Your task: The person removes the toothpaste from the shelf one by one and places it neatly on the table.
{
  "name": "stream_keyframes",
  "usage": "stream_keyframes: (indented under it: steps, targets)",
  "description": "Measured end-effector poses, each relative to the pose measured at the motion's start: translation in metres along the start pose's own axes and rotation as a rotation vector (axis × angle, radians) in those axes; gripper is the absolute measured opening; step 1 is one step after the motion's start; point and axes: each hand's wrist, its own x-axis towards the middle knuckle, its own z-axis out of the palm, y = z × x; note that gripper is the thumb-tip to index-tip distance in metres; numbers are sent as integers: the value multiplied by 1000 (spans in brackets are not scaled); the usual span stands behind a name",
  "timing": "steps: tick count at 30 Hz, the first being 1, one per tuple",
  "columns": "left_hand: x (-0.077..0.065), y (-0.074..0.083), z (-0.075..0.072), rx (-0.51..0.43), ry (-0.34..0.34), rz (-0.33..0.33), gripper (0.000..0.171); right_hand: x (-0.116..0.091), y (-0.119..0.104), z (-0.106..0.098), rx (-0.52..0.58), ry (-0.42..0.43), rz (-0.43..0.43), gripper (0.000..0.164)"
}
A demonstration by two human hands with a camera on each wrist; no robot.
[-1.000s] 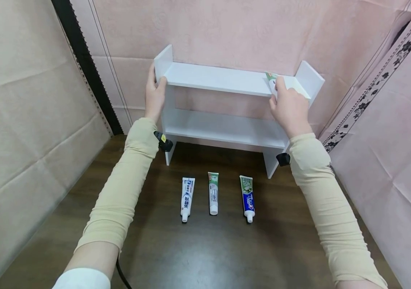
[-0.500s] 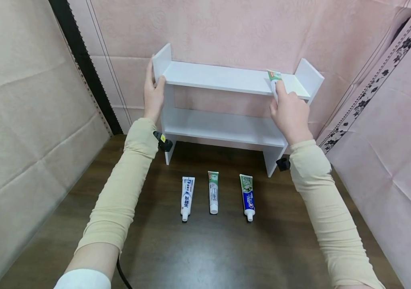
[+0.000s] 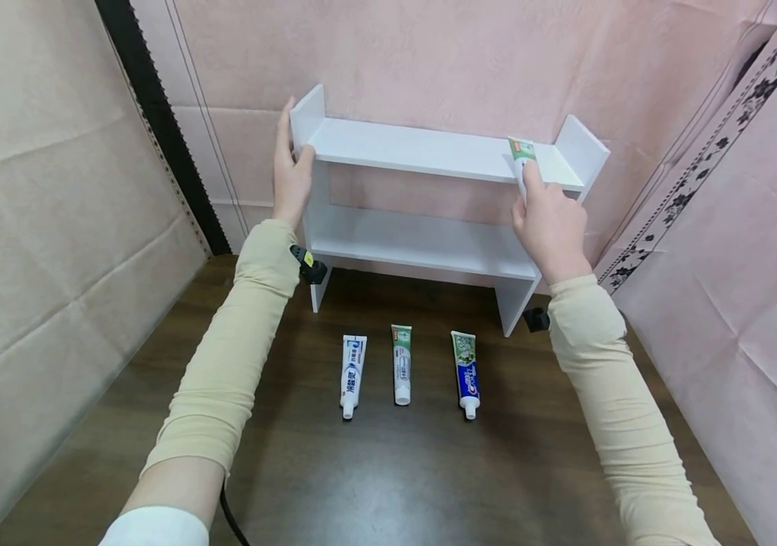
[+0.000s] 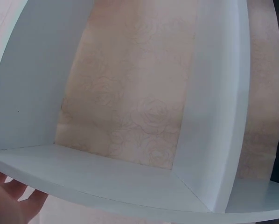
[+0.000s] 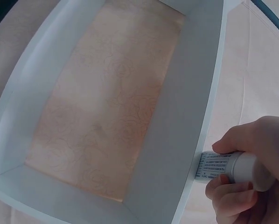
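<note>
In the head view, my right hand pinches a green-and-white toothpaste tube by its cap end. The tube's flat end lies over the top board of a white two-tier shelf, near its right side. The right wrist view shows thumb and fingers about the tube's white cap, with part of the tube hidden behind the board. My left hand rests against the shelf's left side panel, fingers along the outside and thumb by the front edge. In the left wrist view its fingertips touch that panel.
On the brown table before the shelf lie a white-and-blue toothpaste tube, a slim green-and-white tube and a green-and-blue tube. Pink cloth hangs behind the shelf, with more cloth at both sides.
The right hand and its toothpaste tube have shifted slightly to the right on the top board, and more of the tube shows. The left hand stays against the side panel.
</note>
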Motion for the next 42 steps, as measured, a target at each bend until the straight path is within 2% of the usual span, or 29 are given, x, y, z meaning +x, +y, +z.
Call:
stream_keyframes:
  steps: [4,10,20,23,27,30,36,42]
  targets:
    - [4,-4,-3,-20,-21,14,65,-3,0,2,3,-5,-4,28]
    - [10,-3,-5,4,-48,-23,61,-1,1,0,-4,-8,-9,29]
    - [26,-18,-3,132,10,-71,59,-5,3,4,8,-28,20,30]
    - [30,-20,-3,65,0,-34,60,-5,3,5,9,-17,19,31]
    - [33,-16,-4,-97,-60,13,60,-4,3,4,4,18,5,33]
    - [32,-14,-8,-150,-93,5,62,-3,2,4,2,35,-7,34]
    - [30,-10,-11,-152,-117,-28,62,-2,0,3,0,16,2,35]
    - [27,-9,-11,-59,-134,-43,57,-6,1,4,-2,13,22,34]
